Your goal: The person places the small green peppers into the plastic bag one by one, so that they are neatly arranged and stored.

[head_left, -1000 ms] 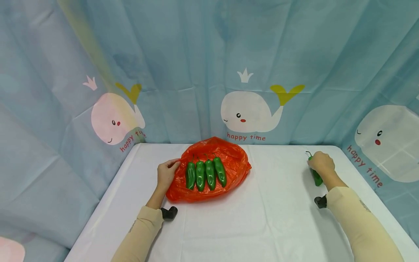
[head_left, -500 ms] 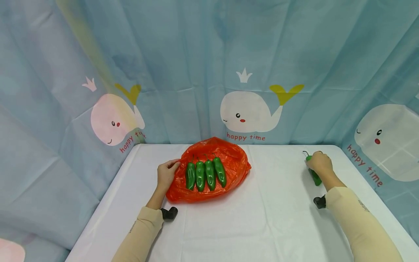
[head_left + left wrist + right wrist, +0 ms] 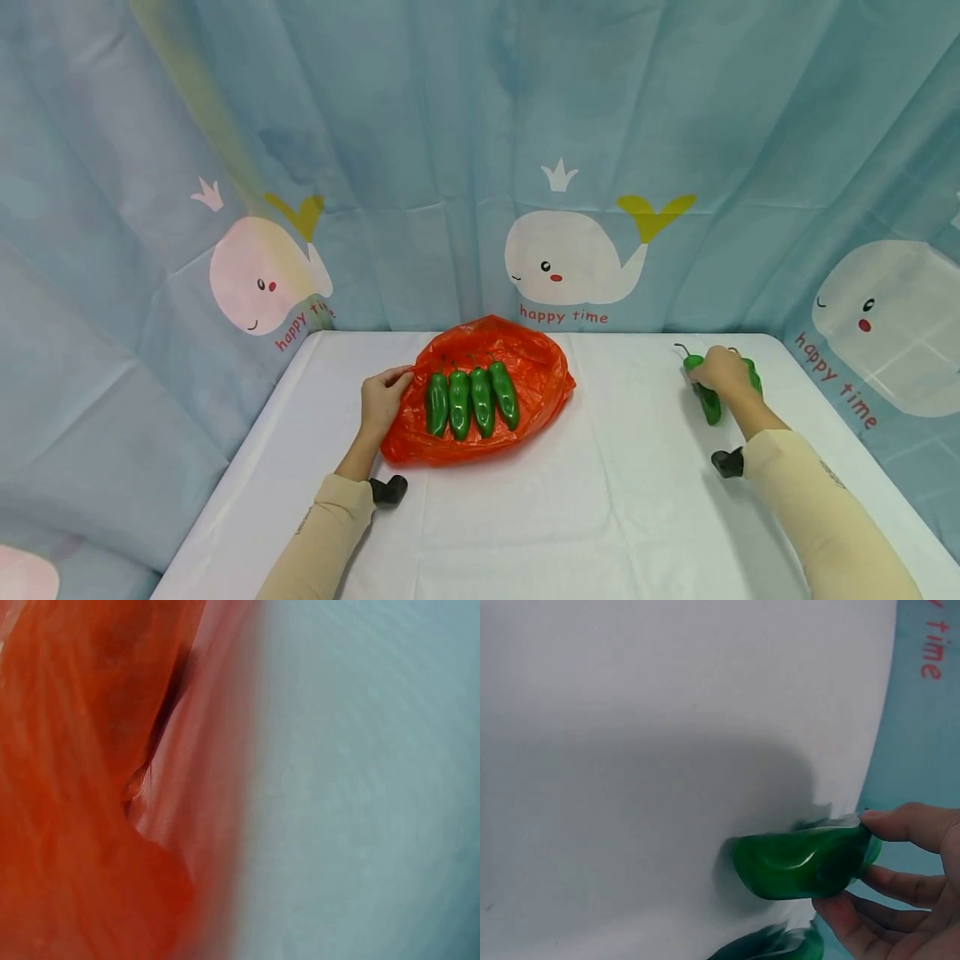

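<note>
An opened red plastic bag [image 3: 536,392] lies on the table with several green chili peppers [image 3: 459,404] in a row on it, stems pointing away from me. My left hand [image 3: 381,402] pinches the bag's left edge between thumb and fingers. At the table's far right, my right hand [image 3: 723,373] holds a green chili pepper [image 3: 802,862] between thumb and fingertips, near its stem end. A second green pepper [image 3: 752,373] lies just right of that hand, partly hidden by it. The left wrist view is filled by blurred red plastic [image 3: 67,787] and white cloth.
White cloth covers the table [image 3: 525,533]. A light blue curtain [image 3: 420,150] printed with whales hangs along the back and both sides. Black wrist cameras [image 3: 387,489] sit at both cuffs, close to the tabletop.
My right hand has moved slightly left with the pepper, and the second pepper now shows behind it on the right. My left hand and the bag have stayed put.
</note>
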A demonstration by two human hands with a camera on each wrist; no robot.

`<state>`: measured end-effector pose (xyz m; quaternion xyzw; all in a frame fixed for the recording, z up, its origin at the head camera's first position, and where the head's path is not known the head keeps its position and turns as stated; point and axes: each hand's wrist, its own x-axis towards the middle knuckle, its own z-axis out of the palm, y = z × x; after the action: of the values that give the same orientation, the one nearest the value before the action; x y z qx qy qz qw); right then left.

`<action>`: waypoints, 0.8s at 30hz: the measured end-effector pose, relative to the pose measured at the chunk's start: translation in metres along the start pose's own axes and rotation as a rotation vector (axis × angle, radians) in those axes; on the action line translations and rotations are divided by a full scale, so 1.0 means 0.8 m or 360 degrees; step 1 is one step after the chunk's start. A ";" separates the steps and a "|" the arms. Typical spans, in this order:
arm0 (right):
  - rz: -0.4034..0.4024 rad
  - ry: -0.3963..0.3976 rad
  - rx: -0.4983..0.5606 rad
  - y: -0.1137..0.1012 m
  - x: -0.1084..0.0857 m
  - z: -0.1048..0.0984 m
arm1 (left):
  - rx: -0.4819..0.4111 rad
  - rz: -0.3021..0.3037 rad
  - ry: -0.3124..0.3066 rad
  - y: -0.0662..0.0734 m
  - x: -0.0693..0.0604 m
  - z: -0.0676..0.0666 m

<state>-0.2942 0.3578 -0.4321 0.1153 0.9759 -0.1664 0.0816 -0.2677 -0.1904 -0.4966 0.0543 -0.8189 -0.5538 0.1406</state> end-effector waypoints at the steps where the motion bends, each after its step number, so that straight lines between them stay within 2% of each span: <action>1: -0.0011 -0.0007 0.0013 -0.003 0.000 -0.001 | 0.0004 -0.0002 -0.0001 0.000 0.000 0.000; 10: -0.0139 -0.0036 0.0069 -0.031 -0.001 -0.014 | 0.0002 -0.0002 0.0002 0.003 0.000 0.000; 17: -0.0163 -0.0013 0.0187 -0.044 -0.006 -0.025 | 0.0010 0.0000 -0.0007 0.005 -0.001 -0.001; 24: -0.0252 -0.0021 0.0268 -0.058 -0.014 -0.035 | -0.0001 0.0002 -0.0005 0.005 -0.003 -0.002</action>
<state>-0.2986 0.3225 -0.3898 0.0433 0.9640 -0.2543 0.0647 -0.2648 -0.1895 -0.4927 0.0528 -0.8190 -0.5540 0.1396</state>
